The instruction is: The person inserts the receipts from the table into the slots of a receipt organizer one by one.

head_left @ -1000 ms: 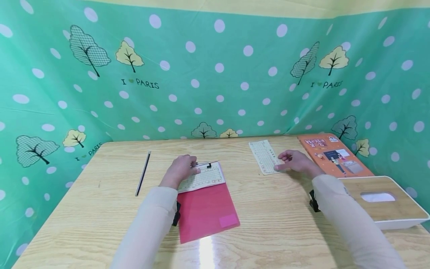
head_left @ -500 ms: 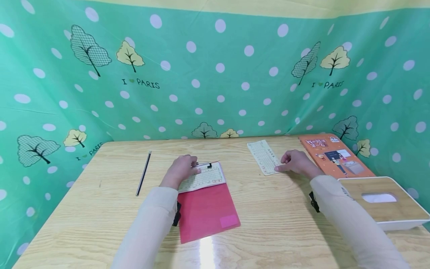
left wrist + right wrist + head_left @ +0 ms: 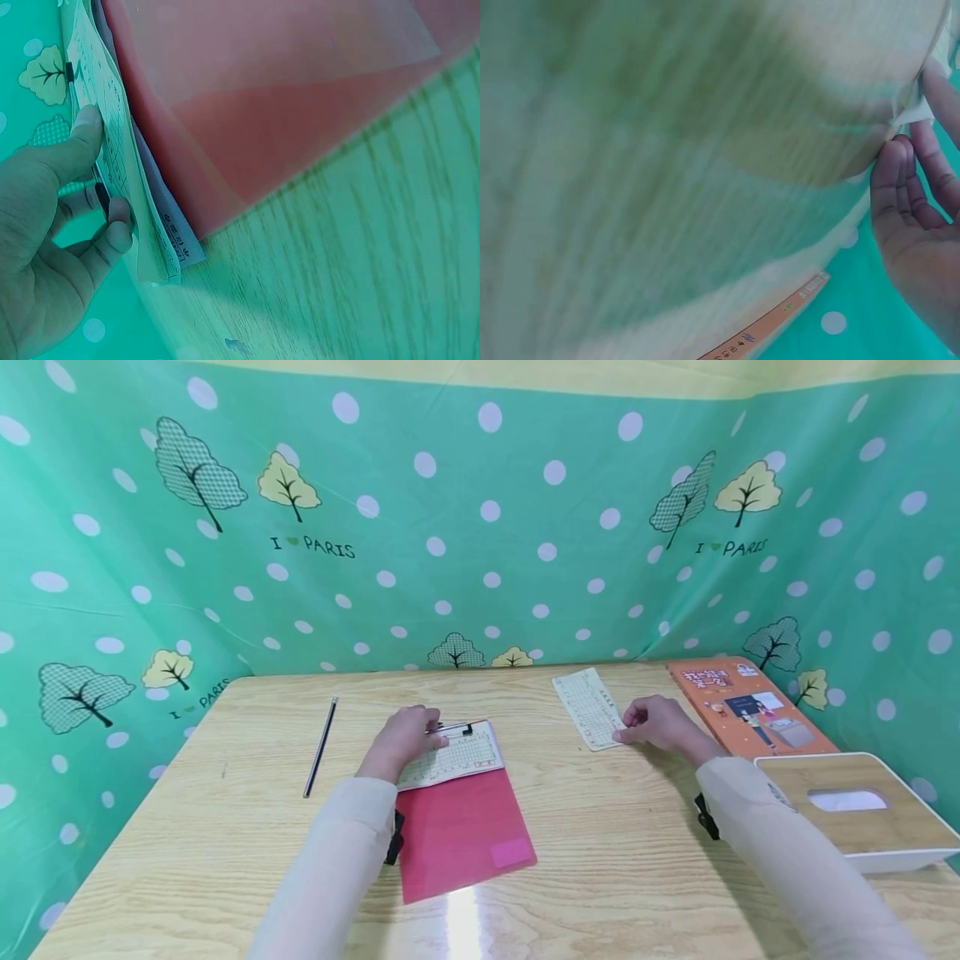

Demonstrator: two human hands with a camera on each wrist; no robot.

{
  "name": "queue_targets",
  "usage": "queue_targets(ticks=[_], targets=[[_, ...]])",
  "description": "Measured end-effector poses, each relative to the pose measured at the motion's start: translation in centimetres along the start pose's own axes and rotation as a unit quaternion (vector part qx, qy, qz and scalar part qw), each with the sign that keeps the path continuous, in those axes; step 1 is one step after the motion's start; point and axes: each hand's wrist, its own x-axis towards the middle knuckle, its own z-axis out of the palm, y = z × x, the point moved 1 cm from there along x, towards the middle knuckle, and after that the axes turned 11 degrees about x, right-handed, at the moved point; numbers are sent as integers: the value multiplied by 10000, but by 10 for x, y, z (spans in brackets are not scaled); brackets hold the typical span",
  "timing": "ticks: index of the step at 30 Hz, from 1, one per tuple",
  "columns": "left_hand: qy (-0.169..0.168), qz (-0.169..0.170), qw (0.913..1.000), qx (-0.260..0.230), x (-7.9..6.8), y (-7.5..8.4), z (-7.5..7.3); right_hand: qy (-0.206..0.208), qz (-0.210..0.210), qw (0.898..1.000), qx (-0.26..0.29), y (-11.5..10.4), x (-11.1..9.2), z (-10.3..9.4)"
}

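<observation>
A red clipboard folder (image 3: 465,835) lies at the middle of the table, with printed grid sheets (image 3: 459,758) under the metal clip (image 3: 452,727) at its far end. My left hand (image 3: 407,739) grips that clip, thumb on the near side; the left wrist view shows the thumb and curled fingers (image 3: 116,238) around it at the papers' edge. Farther right, a loose printed slip (image 3: 588,708) lies on the table. My right hand (image 3: 660,725) pinches its near right corner. In the right wrist view, a bit of white paper (image 3: 916,112) shows at the fingers.
A dark pencil-like rod (image 3: 320,747) lies left of the folder. At the right are an orange book (image 3: 712,697) and a white tissue box (image 3: 840,785) with a wooden lid, close to my right forearm. A green polka-dot curtain (image 3: 480,527) hangs behind the wooden table (image 3: 225,843).
My right hand's fingers have closed onto the slip's near right corner, and the slip has shifted slightly. The left hand stays on the clip.
</observation>
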Motion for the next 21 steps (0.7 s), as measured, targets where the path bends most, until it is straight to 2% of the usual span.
queue_targets(ticks=[11, 18, 21], targets=[[46, 27, 10000, 29, -2, 0, -2, 86, -448, 9985, 306, 4, -3, 1], [59, 53, 10000, 7, -2, 0, -1, -113, -270, 9979, 577, 5, 0, 2], [66, 32, 10000, -21, -1, 0, -1, -282, -235, 9980, 511, 4, 0, 2]])
